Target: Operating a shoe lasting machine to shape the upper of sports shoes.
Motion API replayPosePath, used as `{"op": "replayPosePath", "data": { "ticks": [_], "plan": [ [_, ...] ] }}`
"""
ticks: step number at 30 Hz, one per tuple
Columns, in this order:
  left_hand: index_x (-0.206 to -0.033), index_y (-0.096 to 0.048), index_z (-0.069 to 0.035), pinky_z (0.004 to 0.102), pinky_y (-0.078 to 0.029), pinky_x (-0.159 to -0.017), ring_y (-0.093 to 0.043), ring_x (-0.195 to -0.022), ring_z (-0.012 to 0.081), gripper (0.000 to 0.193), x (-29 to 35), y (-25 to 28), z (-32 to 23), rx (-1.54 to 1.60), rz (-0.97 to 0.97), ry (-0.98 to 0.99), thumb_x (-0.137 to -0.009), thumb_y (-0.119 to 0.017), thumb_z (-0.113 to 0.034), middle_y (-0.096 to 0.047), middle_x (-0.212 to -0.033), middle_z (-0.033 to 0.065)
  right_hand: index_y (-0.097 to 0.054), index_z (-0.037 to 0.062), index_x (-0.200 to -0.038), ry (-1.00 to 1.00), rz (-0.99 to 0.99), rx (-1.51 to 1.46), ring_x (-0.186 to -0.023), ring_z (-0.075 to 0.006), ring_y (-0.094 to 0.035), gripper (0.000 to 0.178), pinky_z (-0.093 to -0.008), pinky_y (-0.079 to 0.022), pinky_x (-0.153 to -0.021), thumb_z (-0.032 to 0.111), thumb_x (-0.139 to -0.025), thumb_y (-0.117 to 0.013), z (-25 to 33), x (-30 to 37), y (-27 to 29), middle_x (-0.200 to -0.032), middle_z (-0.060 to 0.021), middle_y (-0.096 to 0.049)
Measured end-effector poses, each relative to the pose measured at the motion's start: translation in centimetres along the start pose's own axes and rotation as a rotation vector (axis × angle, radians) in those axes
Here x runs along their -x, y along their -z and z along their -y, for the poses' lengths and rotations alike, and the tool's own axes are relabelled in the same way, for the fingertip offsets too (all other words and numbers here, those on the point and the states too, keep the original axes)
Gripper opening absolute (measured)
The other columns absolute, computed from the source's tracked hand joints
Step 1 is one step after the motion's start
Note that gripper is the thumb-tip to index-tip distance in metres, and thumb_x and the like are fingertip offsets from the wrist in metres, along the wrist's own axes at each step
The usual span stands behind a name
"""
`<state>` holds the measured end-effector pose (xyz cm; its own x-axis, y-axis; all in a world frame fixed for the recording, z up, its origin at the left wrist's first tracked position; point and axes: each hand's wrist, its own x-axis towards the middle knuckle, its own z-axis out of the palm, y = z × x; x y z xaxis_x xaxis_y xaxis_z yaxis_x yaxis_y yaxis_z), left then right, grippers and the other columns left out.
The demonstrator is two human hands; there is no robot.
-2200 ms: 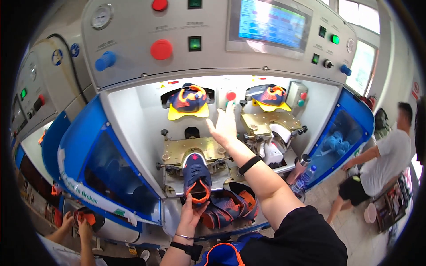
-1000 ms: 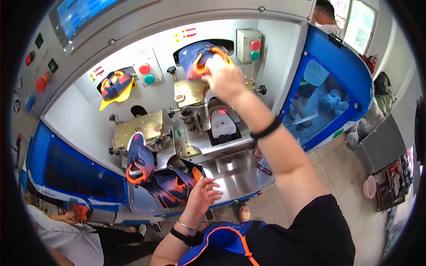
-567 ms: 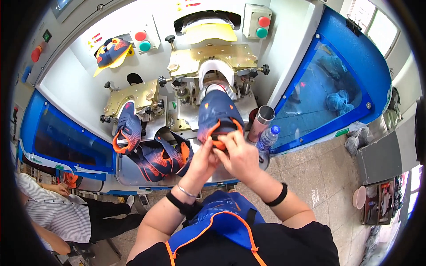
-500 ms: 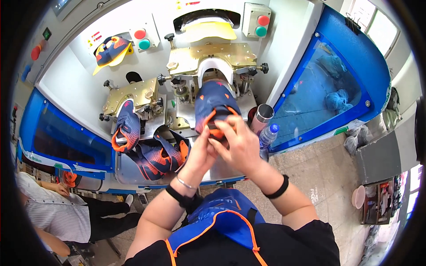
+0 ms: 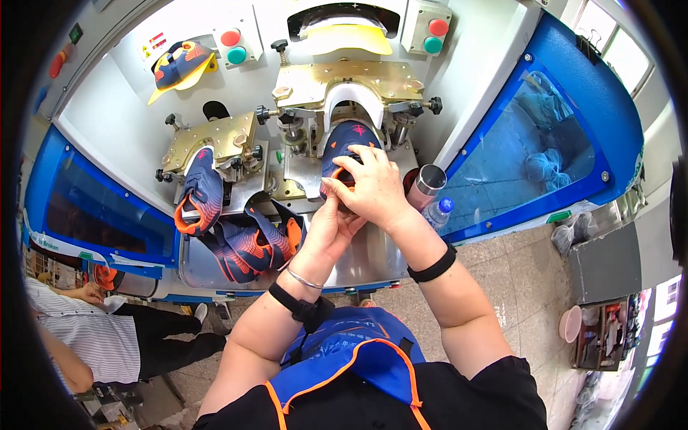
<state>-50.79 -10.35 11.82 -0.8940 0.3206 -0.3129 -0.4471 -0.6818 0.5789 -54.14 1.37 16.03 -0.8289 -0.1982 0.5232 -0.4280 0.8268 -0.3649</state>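
Both hands (image 5: 332,235) (image 5: 378,190) gripping navy shoe (image 5: 341,141) | orange collar (image 5: 339,173), pink toe mark (image 5: 359,130) | heel hidden, perhaps cupped

Looks like a shoe-factory wkshop: big 2-station machine (image 5: 301,168) w/ brass-col. plates (image 5: 308,82), red/green btns (image 5: 438,28) & blue windowed guards (image 5: 598,122) at L & R of frame. Navy/orange shoe uppers (image 5: 350,135) are at both stations & heaped on the metal tabletop (image 5: 383,254); co-worker (image 5: 93,333) near an orange pc (image 5: 106,276), lower L.
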Motion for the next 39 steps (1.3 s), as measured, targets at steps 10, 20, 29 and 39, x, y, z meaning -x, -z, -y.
{"op": "replayPosePath", "data": {
  "ticks": [10, 20, 29, 39],
  "plan": [
    [-0.135, -0.042, -0.015, 0.0370, -0.053, -0.092, -0.059, -0.107, 0.0197, 0.053, 0.1, -0.8, -0.4, 0.037, -0.056, -0.017, -0.098, -0.041, -0.053, -0.054, -0.123, 0.0058, -0.072, 0.0160, -0.097, 0.019, -0.001, 0.026, -0.105, -0.0317, -0.054, 0.044, -0.0494, -0.046, -0.081, 0.053, -0.074, -0.069, 0.0, -1.0, -0.1, -0.111, -0.0079, -0.059],
    [-0.128, -0.048, -0.016, 0.0330, -0.055, -0.085, -0.061, -0.101, 0.0153, 0.048, 0.3, -0.5, -0.6, 0.010, -0.102, 0.014, -0.097, -0.044, -0.053, -0.060, -0.113, 0.0038, -0.072, 0.0159, -0.096, 0.003, 0.030, 0.008, -0.102, -0.0322, -0.054, 0.043, -0.0488, -0.047, -0.078, 0.052, -0.074, -0.070, 0.1, -1.0, -0.4, -0.109, -0.0075, -0.058],
    [-0.127, -0.049, -0.018, 0.0328, -0.054, -0.085, -0.061, -0.099, 0.0138, 0.048, 0.1, -0.8, -0.1, 0.017, -0.114, 0.014, -0.096, -0.043, -0.055, -0.060, -0.110, 0.0020, -0.070, 0.0141, -0.096, 0.004, 0.072, 0.015, -0.104, -0.0309, -0.056, 0.037, -0.0456, -0.048, -0.087, 0.047, -0.078, -0.069, -0.3, -0.8, -0.3, -0.111, -0.0069, -0.061],
    [-0.131, -0.044, -0.011, 0.0356, -0.053, -0.088, -0.060, -0.105, 0.0188, 0.056, -1.2, 0.6, 2.1, -0.024, -0.133, 0.006, -0.097, -0.041, -0.055, -0.057, -0.119, 0.0092, -0.069, 0.0143, -0.099, 0.000, 0.029, -0.022, -0.116, -0.0345, -0.051, 0.042, -0.0497, -0.047, -0.089, 0.049, -0.076, -0.069, -1.9, 0.5, -1.2, -0.121, -0.0098, -0.059]
  ]
}}
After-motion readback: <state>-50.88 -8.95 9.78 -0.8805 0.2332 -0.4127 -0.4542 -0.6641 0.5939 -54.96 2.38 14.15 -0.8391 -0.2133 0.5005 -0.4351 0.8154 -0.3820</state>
